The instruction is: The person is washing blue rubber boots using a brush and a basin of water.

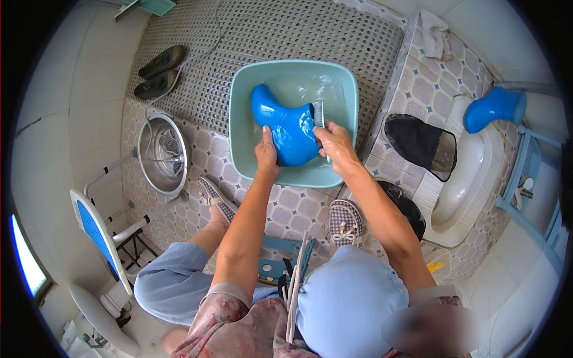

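Room's bright, light soft and fairly even; shadows faint. White panel [28, 256] at far left blows out. Glare spots on the blue boot [292, 134] and the water [325, 83]; steel bowl [144, 156] glints too. My left grip [266, 154] and right grip [336, 146] look reasonably sharp. Fisheye bends the walls [89, 89], corners black. Smeared oval patch, lower right.

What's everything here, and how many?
Basin: 1, pale green, centre
Held boot: 1, blue, at basin
Brush: 1, white, at boot's opening
Other boot: 1, blue, far right
Squat toilet: 1, white, right
Shoe-like things: 2, black, right
Metal bowl: 1, silver, left
Dark shoes: 2, olive, upper left
Mat: 1, grey, top
Cloth: 1, whitish, upper right
Worn shoes: 2, checked grey-white, below basin
Left hand: 1, bare, on held boot
Right hand: 1, bare, holding brush
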Demonstrator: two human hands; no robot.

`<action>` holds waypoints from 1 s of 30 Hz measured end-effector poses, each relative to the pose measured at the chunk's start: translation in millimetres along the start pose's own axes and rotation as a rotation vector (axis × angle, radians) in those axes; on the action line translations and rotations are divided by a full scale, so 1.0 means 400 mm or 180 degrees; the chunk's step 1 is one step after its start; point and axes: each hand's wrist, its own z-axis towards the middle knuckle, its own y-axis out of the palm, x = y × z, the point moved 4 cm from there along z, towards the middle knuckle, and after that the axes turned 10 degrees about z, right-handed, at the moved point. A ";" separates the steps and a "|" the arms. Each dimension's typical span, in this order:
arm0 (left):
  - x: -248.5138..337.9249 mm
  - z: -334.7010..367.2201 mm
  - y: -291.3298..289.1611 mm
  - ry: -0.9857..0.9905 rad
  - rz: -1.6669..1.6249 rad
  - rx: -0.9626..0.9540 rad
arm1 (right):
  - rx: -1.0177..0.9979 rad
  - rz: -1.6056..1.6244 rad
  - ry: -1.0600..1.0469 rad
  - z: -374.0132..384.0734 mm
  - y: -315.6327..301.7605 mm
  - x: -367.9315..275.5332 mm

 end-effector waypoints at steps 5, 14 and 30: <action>0.030 -0.041 0.037 -0.0422 -0.0753 -0.0668 | -0.0567 0.0586 -0.0104 -0.132 0.052 -0.133; 0.153 -0.142 0.127 -0.0125 -0.1396 -0.1745 | -0.0245 0.0541 -0.0843 -0.093 -0.083 -0.148; 0.328 -0.145 -0.044 0.1788 0.0577 -0.0711 | -0.0939 0.1488 0.0121 -0.005 0.020 0.014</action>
